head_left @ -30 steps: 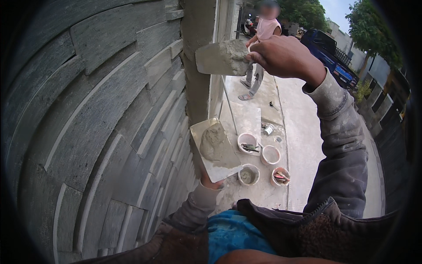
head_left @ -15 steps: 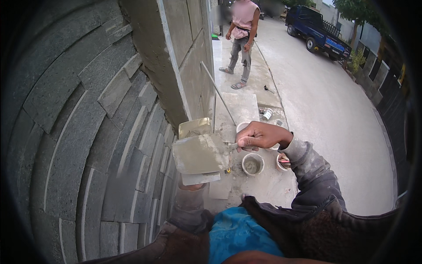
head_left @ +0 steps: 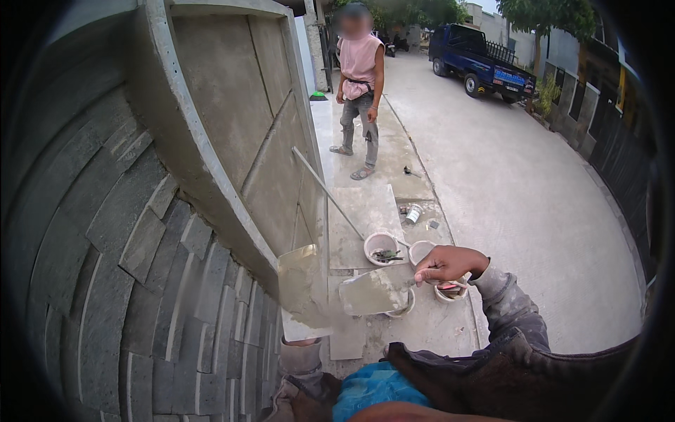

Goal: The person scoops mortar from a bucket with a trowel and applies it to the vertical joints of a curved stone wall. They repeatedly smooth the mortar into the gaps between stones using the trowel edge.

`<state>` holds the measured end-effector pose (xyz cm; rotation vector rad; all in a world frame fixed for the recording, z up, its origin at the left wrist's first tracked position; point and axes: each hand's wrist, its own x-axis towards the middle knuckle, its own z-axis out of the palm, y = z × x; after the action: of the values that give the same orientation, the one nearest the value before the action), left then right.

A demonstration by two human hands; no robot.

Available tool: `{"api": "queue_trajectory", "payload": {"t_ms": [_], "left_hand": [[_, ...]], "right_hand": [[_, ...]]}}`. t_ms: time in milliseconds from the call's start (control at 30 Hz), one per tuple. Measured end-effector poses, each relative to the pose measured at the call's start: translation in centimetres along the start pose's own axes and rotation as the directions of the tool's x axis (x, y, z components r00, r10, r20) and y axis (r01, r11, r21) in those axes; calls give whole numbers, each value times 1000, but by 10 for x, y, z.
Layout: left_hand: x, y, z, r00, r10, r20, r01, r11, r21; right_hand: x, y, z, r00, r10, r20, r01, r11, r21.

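My right hand (head_left: 450, 264) is closed round the grip of a flat rectangular plastering trowel (head_left: 373, 294), whose blade is smeared with grey mortar. The blade hangs above a bucket, partly covering it. At the left, a mortar-coated board (head_left: 301, 285) stands out beside the wall corner; its lower part is pale. My left hand (head_left: 301, 342) is beneath this board and holds it up. Only a sliver of that hand shows at the board's lower edge, its fingers hidden. The trowel and the board are apart.
Grey stone cladding (head_left: 105, 281) and a plastered wall panel (head_left: 232, 105) rise at my left. Buckets (head_left: 382, 247) with tools stand on the pavement, and a long pole (head_left: 327, 190) leans there. A person in pink (head_left: 361, 67) stands ahead; a blue pickup (head_left: 478, 60) is parked beyond.
My right hand has drawn the trowel rightward, off the board it overlapped before. The view has tilted up, showing more of the wall panel. The board in my left hand is now more exposed.
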<state>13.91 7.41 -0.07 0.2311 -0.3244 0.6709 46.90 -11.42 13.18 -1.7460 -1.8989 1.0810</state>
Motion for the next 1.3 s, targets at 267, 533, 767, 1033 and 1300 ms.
{"api": "queue_trajectory", "payload": {"t_ms": [267,533,767,1033,1300], "left_hand": [[19,-6,-4,997,21,-69,-26,997,-67],[27,-13,-19,997,70,-11,-52,826,561],[19,5,22,927,374,-7,-341,852,398],[35,9,40,868,497,-23,-453,809,374],[14,6,51,936,351,38,-350,910,224]], "right_hand": [[38,14,80,531,-421,-736,294,905,-306],[101,35,151,383,-545,-746,364,831,-420],[61,78,133,498,-383,-778,264,922,-285],[55,9,64,432,-744,-510,406,665,-627],[111,4,35,389,-819,-423,389,562,-730]]}}
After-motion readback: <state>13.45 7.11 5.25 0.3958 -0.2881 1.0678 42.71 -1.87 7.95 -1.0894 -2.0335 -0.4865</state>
